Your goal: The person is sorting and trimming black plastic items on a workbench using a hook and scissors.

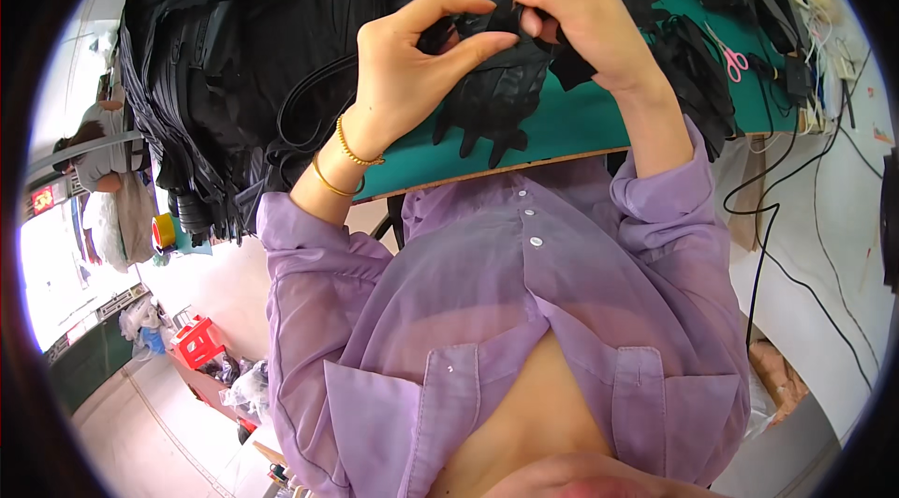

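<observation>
Green table (581,124) fills the background, heaped with black strips. Above its near edge, the left hand (412,67) and right hand (571,16) pinch one black glove (492,91) together, fingers dangling; a steady, close grip suits this. Pink scissors (733,58) lie well right.

both hands (496,49) pinching black glove (496,91), green table (581,124)

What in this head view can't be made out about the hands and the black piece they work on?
- Black piece: the left hand and right hand cover its middle, so its whole shape is hidden.
- Black pile: single pieces blend together.
- Pink scissors: too small for detail.
</observation>
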Demonstrator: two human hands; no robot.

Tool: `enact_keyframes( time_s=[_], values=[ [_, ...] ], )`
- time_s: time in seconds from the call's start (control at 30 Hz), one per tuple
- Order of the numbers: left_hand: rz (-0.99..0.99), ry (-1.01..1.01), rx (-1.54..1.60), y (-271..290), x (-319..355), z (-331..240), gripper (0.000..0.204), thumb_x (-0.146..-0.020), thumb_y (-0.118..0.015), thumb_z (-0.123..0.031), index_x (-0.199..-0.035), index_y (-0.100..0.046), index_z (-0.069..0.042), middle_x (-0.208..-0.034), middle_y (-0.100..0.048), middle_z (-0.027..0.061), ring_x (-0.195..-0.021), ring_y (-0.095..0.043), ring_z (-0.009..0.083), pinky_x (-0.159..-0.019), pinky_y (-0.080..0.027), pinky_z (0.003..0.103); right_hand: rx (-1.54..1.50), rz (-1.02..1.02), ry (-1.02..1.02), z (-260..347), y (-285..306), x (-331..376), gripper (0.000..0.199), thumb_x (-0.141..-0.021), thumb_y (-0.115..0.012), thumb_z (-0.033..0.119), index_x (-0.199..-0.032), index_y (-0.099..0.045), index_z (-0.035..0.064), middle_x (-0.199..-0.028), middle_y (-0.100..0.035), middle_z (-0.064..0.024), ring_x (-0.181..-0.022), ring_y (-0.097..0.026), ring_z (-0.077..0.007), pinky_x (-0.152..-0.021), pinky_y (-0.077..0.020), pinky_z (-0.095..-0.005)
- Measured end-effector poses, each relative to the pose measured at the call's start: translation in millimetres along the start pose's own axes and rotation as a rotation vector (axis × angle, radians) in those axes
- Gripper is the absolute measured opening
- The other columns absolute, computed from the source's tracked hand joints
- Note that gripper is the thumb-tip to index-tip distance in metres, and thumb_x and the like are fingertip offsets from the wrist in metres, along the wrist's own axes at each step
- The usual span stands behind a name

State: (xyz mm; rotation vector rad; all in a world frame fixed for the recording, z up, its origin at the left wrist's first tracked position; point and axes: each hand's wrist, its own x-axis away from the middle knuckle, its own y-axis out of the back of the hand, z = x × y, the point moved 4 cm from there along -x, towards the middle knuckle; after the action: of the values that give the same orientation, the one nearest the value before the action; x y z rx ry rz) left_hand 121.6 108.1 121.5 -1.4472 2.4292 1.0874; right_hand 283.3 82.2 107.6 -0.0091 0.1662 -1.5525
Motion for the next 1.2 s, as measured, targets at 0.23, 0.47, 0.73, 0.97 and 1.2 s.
enact_keyframes(
  time_s=[0.23, 0.47, 0.73, 0.97, 1.2],
  values=[
    [-0.001, -0.082, -0.069, -1, -1, -6, 0.020, -0.074, -0.079, -0.007, -0.091, -0.069, -0.001, -0.073, -0.064, -0.0013, -0.060, -0.049, 0.0029, -0.055, -0.040, 0.017, 0.100, 0.126, 0.048, -3, -5, -1, 0.034, -0.090, -0.060, 0.024, -0.061, -0.051, 0.0088, -0.056, -0.045, 0.0058, -0.052, -0.037, -0.0012, -0.048, -0.0264, -0.0202],
    [-0.100, 0.120, 0.209, 10, 0, 4, 0.013, -0.083, -0.072, -0.010, -0.083, -0.068, 0.002, -0.072, -0.065, -0.0003, -0.064, -0.054, 0.0017, -0.057, -0.042, 0.016, 0.541, -0.144, 0.208, -2, 7, -1, 0.031, -0.088, -0.063, 0.017, -0.063, -0.047, 0.0069, -0.059, -0.042, 0.0069, -0.057, -0.038, -0.0004, -0.051, -0.0283, -0.0197],
    [-0.040, 0.430, 0.584, 10, 0, 26, 0.024, -0.086, -0.071, -0.022, -0.078, -0.066, 0.000, -0.056, -0.049, -0.0044, -0.051, -0.042, 0.0019, -0.047, -0.031, 0.019, 0.325, 0.001, 0.221, 4, -13, -1, 0.023, -0.085, -0.067, 0.016, -0.070, -0.056, 0.0028, -0.062, -0.048, 0.0059, -0.058, -0.042, -0.0010, -0.053, -0.0323, -0.0187],
    [-0.069, 0.483, 0.561, 0, 8, 34, 0.026, -0.083, -0.073, -0.021, -0.090, -0.067, 0.003, -0.062, -0.051, -0.0049, -0.054, -0.044, 0.0023, -0.050, -0.035, 0.018, 0.275, 0.048, 0.168, -7, -9, -3, 0.023, -0.082, -0.071, 0.021, -0.079, -0.065, -0.0009, -0.064, -0.058, -0.0001, -0.059, -0.048, -0.0052, -0.054, -0.0371, -0.0225],
    [-0.085, 0.478, 0.447, -7, 12, 34, 0.019, -0.082, -0.074, -0.015, -0.084, -0.069, 0.002, -0.060, -0.053, -0.0042, -0.053, -0.045, 0.0015, -0.049, -0.034, 0.017, 0.536, -0.260, 0.578, 12, 2, 2, 0.023, -0.086, -0.067, 0.023, -0.086, -0.068, 0.0003, -0.064, -0.058, -0.0028, -0.054, -0.048, -0.0089, -0.051, -0.0373, -0.0243]
  ],
)
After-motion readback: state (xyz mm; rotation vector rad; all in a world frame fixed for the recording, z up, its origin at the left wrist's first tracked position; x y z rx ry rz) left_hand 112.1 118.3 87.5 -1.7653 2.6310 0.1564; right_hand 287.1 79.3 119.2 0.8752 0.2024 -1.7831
